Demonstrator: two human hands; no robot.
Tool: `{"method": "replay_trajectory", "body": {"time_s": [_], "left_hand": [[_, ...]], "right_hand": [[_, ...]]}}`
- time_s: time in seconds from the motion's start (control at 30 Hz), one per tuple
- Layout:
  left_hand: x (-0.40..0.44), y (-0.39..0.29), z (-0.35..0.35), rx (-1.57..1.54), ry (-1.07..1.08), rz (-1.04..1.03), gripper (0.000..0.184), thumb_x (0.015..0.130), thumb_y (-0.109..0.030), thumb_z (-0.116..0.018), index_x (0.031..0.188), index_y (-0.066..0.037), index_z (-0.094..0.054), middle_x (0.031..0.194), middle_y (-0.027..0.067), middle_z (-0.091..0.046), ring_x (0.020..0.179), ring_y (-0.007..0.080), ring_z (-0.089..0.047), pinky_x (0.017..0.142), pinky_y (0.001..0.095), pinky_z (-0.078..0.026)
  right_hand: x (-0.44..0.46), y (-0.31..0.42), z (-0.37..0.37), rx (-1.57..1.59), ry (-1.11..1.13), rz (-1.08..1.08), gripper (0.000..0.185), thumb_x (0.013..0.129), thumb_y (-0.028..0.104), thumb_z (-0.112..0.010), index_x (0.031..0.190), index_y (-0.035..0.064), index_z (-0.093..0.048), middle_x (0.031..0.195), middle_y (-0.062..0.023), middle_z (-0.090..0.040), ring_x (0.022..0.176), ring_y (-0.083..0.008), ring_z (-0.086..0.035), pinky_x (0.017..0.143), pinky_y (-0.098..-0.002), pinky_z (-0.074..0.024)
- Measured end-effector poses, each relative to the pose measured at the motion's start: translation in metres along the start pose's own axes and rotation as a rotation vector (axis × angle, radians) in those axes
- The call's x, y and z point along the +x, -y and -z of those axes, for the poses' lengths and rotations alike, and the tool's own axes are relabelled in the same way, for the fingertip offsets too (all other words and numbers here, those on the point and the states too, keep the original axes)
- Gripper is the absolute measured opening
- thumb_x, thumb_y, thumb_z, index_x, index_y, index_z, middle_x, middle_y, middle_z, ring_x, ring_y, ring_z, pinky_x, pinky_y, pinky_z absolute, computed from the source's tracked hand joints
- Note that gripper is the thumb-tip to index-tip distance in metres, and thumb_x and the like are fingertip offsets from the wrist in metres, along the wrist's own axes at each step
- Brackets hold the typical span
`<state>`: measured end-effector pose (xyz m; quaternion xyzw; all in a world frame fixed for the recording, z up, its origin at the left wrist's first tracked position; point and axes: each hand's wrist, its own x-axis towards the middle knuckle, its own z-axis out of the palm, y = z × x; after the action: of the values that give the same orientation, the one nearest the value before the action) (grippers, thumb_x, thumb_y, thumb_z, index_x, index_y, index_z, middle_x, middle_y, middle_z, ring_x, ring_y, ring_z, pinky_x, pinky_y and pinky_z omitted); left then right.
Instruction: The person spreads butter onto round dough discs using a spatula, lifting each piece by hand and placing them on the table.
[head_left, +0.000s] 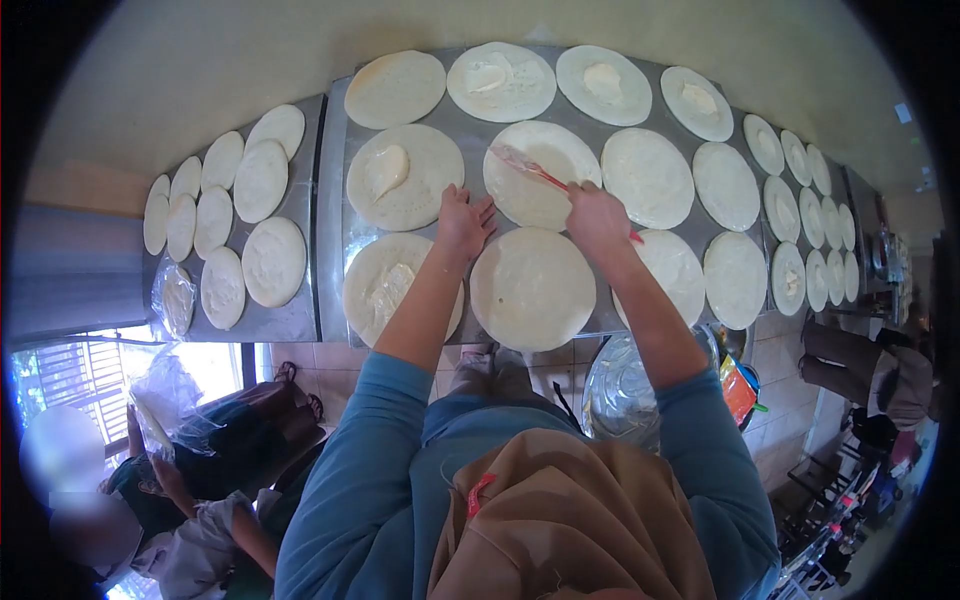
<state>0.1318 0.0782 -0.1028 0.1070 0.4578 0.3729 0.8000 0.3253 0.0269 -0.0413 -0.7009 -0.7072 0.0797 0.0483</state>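
Note:
My right hand [598,215] is closed around the red handle of a spatula [545,177]. The spatula's whitish, smeared head lies over the far part of a round flatbread [540,200] in the middle row. At that flatbread's left edge is my left hand [466,222], fingers apart and holding nothing. Just left of it, another flatbread [425,185] carries a dollop of creamy white spread [388,170]. Nearest my body lies a flatbread [533,290] with a small dark spot. My right forearm partly covers the flatbread [668,275] beside it.
Rows of flatbreads fill the metal table [335,220], some with white dollops. More lie on the side table [290,318] at left. Below right is a foil-like round tray [620,390]. A person [200,490] at lower left holds clear plastic; another person [870,370] stands far right.

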Motion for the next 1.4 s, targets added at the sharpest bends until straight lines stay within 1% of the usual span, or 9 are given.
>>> {"method": "replay_trajectory", "body": {"time_s": [0.17, 0.33, 0.5, 0.63, 0.73, 0.83, 0.97, 1.23, 1.4], "left_hand": [[-0.023, -0.006, 0.001, 0.118, -0.111, -0.071, 0.07, 0.092, -0.049, -0.021, 0.144, -0.009, 0.003, 0.137, 0.024, -0.033, 0.126, 0.0336, -0.032, 0.102, 0.0459, -0.025], [-0.068, -0.019, 0.023, 0.09, -0.144, -0.177, 0.063, 0.093, -0.044, -0.025, 0.142, -0.006, -0.014, 0.122, 0.0202, -0.046, 0.1, 0.029, -0.049, 0.085, 0.0422, -0.04], [-0.075, -0.005, 0.021, 0.007, -0.142, -0.082, 0.059, 0.094, -0.043, -0.027, 0.138, -0.005, -0.021, 0.119, 0.0206, -0.047, 0.099, 0.0291, -0.049, 0.087, 0.0415, -0.04], [-0.063, -0.001, 0.026, -0.028, -0.115, -0.084, 0.059, 0.093, -0.043, -0.029, 0.137, -0.005, -0.022, 0.12, 0.0224, -0.045, 0.102, 0.0304, -0.047, 0.091, 0.0422, -0.037], [-0.042, 0.003, 0.024, 0.01, -0.124, -0.052, 0.061, 0.091, -0.043, -0.031, 0.138, -0.005, -0.022, 0.123, 0.0237, -0.041, 0.107, 0.0318, -0.044, 0.094, 0.0428, -0.035], [-0.023, 0.005, 0.013, 0.076, -0.131, -0.021, 0.064, 0.09, -0.045, -0.031, 0.139, -0.005, -0.02, 0.128, 0.0248, -0.038, 0.112, 0.0334, -0.041, 0.099, 0.0435, -0.031], [-0.008, 0.003, 0.003, 0.138, -0.127, 0.014, 0.069, 0.089, -0.047, -0.031, 0.142, -0.005, -0.014, 0.132, 0.0263, -0.034, 0.117, 0.0348, -0.038, 0.102, 0.0445, -0.027], [0.002, 0.008, -0.006, 0.196, -0.098, 0.085, 0.073, 0.089, -0.049, -0.025, 0.144, -0.005, -0.005, 0.133, 0.027, -0.037, 0.123, 0.0332, -0.036, 0.105, 0.044, -0.022], [0.001, -0.003, -0.013, 0.264, -0.095, 0.097, 0.072, 0.089, -0.05, -0.022, 0.144, -0.005, -0.005, 0.13, 0.0252, -0.043, 0.121, 0.0308, -0.039, 0.105, 0.0443, -0.017]], "right_hand": [[-0.024, 0.006, -0.005, -0.21, 0.012, 0.181, 0.016, 0.075, 0.009, -0.053, 0.089, 0.0049, -0.061, 0.088, -0.0107, -0.06, 0.083, -0.0256, -0.062, 0.066, -0.0364, -0.0525], [-0.048, -0.007, 0.031, -0.268, 0.03, 0.169, 0.026, 0.07, 0.006, -0.056, 0.096, 0.0056, -0.06, 0.089, -0.0103, -0.06, 0.081, -0.0253, -0.062, 0.067, -0.0352, -0.0514], [-0.005, 0.002, 0.007, -0.239, -0.064, 0.153, 0.03, 0.067, 0.004, -0.056, 0.097, 0.0057, -0.061, 0.082, -0.0104, -0.06, 0.079, -0.0266, -0.062, 0.067, -0.0367, -0.0512], [-0.047, -0.032, 0.015, -0.206, -0.164, 0.227, 0.031, 0.068, 0.003, -0.056, 0.097, 0.0083, -0.064, 0.079, -0.0081, -0.059, 0.075, -0.0253, -0.062, 0.063, -0.0361, -0.0508], [-0.063, -0.051, 0.044, -0.285, -0.148, 0.11, 0.029, 0.069, 0.005, -0.058, 0.096, 0.0114, -0.067, 0.076, -0.0053, -0.059, 0.073, -0.0232, -0.062, 0.06, -0.0357, -0.0499], [-0.055, -0.049, 0.038, -0.055, -0.337, 0.061, 0.026, 0.068, 0.008, -0.06, 0.092, 0.0136, -0.068, 0.071, -0.0047, -0.055, 0.069, -0.0229, -0.06, 0.056, -0.0375, -0.0485], [-0.043, -0.048, 0.006, -0.128, -0.227, 0.201, 0.027, 0.068, 0.007, -0.06, 0.091, 0.0147, -0.069, 0.07, -0.0042, -0.056, 0.069, -0.0228, -0.06, 0.058, -0.0361, -0.0489], [-0.045, -0.059, 0.034, -0.027, -0.379, 0.141, 0.025, 0.066, 0.005, -0.06, 0.088, 0.0146, -0.07, 0.07, -0.0028, -0.057, 0.069, -0.021, -0.06, 0.058, -0.0359, -0.0491], [-0.054, -0.097, 0.028, -0.138, -0.251, 0.172, 0.027, 0.065, 0.004, -0.059, 0.088, 0.0146, -0.07, 0.069, -0.0033, -0.057, 0.069, -0.0207, -0.061, 0.058, -0.0353, -0.0486]]}}
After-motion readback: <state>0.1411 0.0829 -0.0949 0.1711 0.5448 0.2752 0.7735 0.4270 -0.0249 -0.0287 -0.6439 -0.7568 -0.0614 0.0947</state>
